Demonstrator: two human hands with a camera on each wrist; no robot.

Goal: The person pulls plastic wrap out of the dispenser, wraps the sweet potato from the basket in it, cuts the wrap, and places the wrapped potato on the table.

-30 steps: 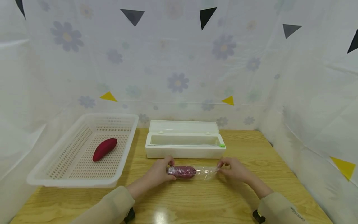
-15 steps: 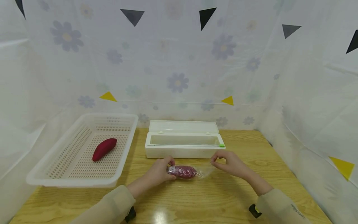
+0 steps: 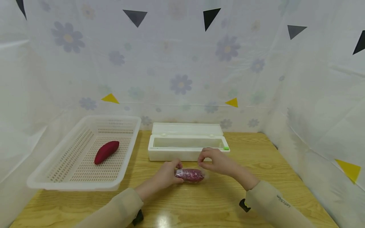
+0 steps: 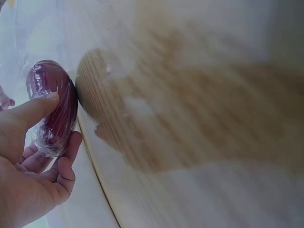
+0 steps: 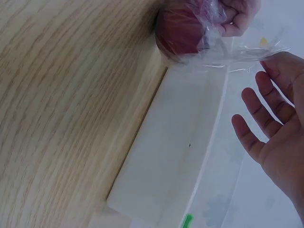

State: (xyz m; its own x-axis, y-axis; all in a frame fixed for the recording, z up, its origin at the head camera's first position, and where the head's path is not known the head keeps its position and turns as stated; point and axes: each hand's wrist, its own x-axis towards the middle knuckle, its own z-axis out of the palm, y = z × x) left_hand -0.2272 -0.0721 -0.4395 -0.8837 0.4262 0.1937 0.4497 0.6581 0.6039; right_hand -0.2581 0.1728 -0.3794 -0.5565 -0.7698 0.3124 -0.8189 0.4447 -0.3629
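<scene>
Wrapped sweet potato [image 3: 189, 174] lies on the tabletop [image 3: 199, 202], just in front of the white wrap dispenser box [image 3: 188, 147], pinned at its left end by the left hand [image 3: 166, 174]. In the left wrist view the thumb lies over the top of it and the other fingers [image 4: 66, 156] curl under its near side, so the left fingers are clamped on the potato, probably to stop it rolling while the film is worked. Cling film [image 5: 237, 52] covers the red skin tight, with a loose clear tail off its right end.

Right hand [image 3: 216, 161] hovers just above and to the right of the potato, between it and the box front. In the head view thumb and forefinger look drawn together as if pinching the film tail; in the right wrist view the fingers [image 5: 259, 118] are spread and fairly straight, with the film edge near the fingertips. Contact is unclear, so I cannot tell whether the right hand is gripping or loose.

Box lid is folded back, trough open towards the hands, green cutter tab [image 3: 226, 148] at its right end, just beyond the right fingers. Well off to the left of the left fingers sits a white perforated basket [image 3: 42, 180] holding one bare sweet potato [image 3: 106, 152], unwrapped.
</scene>
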